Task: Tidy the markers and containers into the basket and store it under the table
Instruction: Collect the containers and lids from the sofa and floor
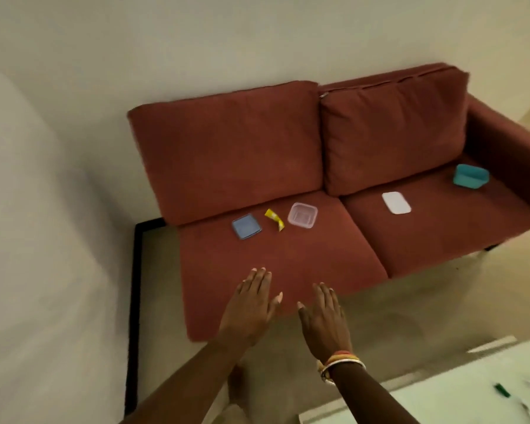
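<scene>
Empty, fingers straight, our left hand [251,304] and right hand [325,322] hover over the front edge of the sofa [288,264]. We judge gathering is only starting: the clear container [302,215] and blue lid [246,226] lie near its left cushion's back edge, needing a forward reach.

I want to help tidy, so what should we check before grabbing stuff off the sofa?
1. Hands free: ok; left hand and right hand are open, holding nothing.
2. Clear box uncovered: ok; on the left seat cushion.
3. Blue lid uncovered: ok; flat, beside the yellow wrapper.
4. White lid and teal box found: ok; right seat cushion, apart.
5. Basket ready: cannot tell; none in view.
6. Pens found: cannot tell; one green marker on the table.
</scene>
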Demonstrator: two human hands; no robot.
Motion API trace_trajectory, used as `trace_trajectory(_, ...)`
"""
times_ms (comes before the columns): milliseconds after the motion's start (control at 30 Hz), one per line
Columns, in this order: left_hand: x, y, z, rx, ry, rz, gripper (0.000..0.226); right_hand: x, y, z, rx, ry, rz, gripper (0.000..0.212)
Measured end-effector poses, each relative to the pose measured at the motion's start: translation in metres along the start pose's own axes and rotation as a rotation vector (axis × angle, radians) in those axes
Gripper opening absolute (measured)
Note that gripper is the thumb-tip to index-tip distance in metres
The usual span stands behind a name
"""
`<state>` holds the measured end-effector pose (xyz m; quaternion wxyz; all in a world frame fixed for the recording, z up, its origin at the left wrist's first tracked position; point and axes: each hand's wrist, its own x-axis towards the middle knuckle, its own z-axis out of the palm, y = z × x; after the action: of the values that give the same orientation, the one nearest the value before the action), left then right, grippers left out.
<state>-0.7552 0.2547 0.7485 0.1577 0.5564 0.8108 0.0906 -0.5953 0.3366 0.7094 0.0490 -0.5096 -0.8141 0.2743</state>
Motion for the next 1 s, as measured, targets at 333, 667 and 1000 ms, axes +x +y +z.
trace_trajectory(333, 0.222, 0.039, -0.002, -0.015, -0.08, 0.356, 0.071, 0.124, 0.04, -0.056, 0.048, 0.153, 0.369, 0.076)
trace_trajectory(667, 0.356, 0.166, 0.035, 0.081, -0.105, 0.674, 0.069, 0.191, 0.14, -0.123, 0.139, 0.248, 0.632, 0.073)
trace_trajectory(1000, 0.471, 0.318, 0.074, 0.072, -0.117, 0.563, 0.056, 0.294, 0.321, -0.263, 0.161, 0.193, 0.503, 0.087)
